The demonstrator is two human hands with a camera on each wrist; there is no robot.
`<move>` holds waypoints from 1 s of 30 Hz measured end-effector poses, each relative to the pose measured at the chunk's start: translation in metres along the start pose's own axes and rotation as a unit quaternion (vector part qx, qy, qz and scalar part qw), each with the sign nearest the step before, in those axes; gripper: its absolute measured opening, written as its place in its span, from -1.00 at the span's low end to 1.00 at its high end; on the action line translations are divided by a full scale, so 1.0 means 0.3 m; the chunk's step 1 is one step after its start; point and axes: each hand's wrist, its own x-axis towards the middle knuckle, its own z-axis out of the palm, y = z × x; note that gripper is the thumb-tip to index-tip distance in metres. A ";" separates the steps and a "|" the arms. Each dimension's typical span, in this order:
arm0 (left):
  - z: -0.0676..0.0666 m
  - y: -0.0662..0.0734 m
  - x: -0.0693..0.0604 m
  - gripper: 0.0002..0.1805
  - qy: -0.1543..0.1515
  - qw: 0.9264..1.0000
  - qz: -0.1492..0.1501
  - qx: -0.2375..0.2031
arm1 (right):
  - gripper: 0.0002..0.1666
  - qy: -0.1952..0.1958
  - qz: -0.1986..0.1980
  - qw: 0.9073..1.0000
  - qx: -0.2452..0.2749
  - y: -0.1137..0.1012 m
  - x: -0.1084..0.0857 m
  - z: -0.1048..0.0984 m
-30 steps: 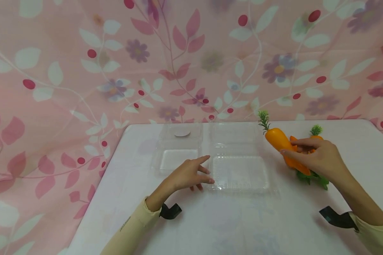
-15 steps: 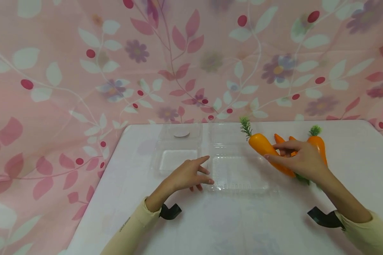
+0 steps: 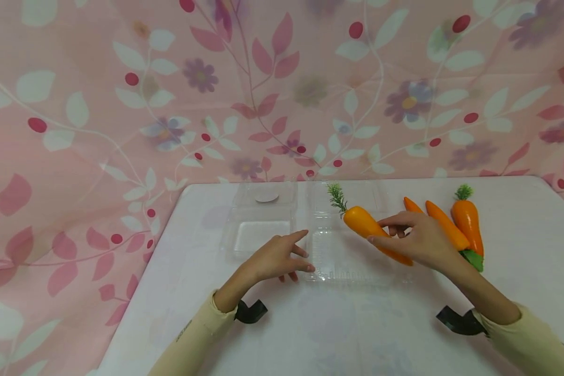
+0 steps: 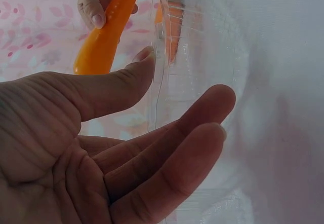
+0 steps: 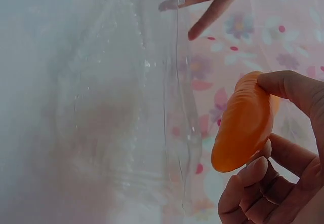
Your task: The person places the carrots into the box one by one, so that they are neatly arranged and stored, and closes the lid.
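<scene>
Carrot (image 3: 359, 222): yellow-orange, smooth and glossy, fat at the crown, tapering to a point; right wrist view shows fine ridges. Feathery green tuft (image 3: 337, 196) on the crown, pointing up and away from us. We have it pinched mid-body between thumb and fingers of the right hand (image 3: 415, 235), lifted off the table, above the base of the right clamshell (image 3: 331, 256) and clear of its plastic.

Left hand (image 3: 274, 258) grips nothing: fingers spread, loosely bent, at that clamshell's left edge. Can't tell if it touches.

We count two clamshells, both thin clear plastic, rectangular, lids folded back. The left clamshell (image 3: 262, 237) carries one pale oval sticker (image 3: 267, 195) on its lid.

Right side, three more carrots lie close together: one with a bushy green tuft (image 3: 468, 224), one next to a flat green leaf piece (image 3: 444, 224), one partly hidden by our right hand (image 3: 411, 204). White cloth-covered table (image 3: 338, 329), pink floral fabric backdrop (image 3: 272, 94).
</scene>
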 end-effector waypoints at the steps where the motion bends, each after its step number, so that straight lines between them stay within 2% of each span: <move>1: 0.000 0.001 0.000 -0.02 0.000 1.000 0.000 0.000 | -0.51 -0.004 -0.001 1.000 0.002 -0.003 0.002 0.007; 16: 0.001 0.003 -0.002 -0.03 0.002 1.000 0.003 0.003 | -0.51 -0.045 -0.007 0.999 -0.021 -0.016 0.011 0.094; 25: 0.004 0.001 0.000 -0.02 0.004 1.000 0.001 0.005 | -0.60 -0.079 -0.021 0.996 -0.028 -0.005 0.006 0.141; 30: 0.004 0.003 0.001 -0.02 0.005 1.000 -0.003 0.007 | -0.63 -0.093 -0.015 0.995 -0.028 -0.004 0.002 0.155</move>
